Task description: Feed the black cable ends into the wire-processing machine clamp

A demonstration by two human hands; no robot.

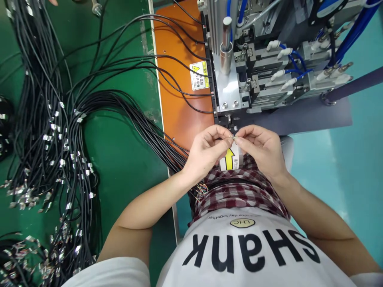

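Fingertips of my left hand (208, 151) and my right hand (262, 150) meet in a pinch just in front of the machine. Between them shows a short, thin, pale wire end (235, 138); most of it is covered by the fingers. Below the fingertips, a white label with a yellow arrow (229, 160) is partly hidden by both hands. A thick bundle of black cables (149, 135) runs in from the left and passes under my left forearm. Its stripped, multicoloured wire ends (202, 189) lie at my lap, beside the checked cloth at my waist.
An orange plate (179, 119) with a warning label (199, 75) borders the metal machine (229, 87), where several single black cables enter. Blue air hoses (295, 59) feed it. More cables with silvery connectors (56, 131) cover the left of the green table (125, 171). Part of another person's hand (54, 2) shows top left.
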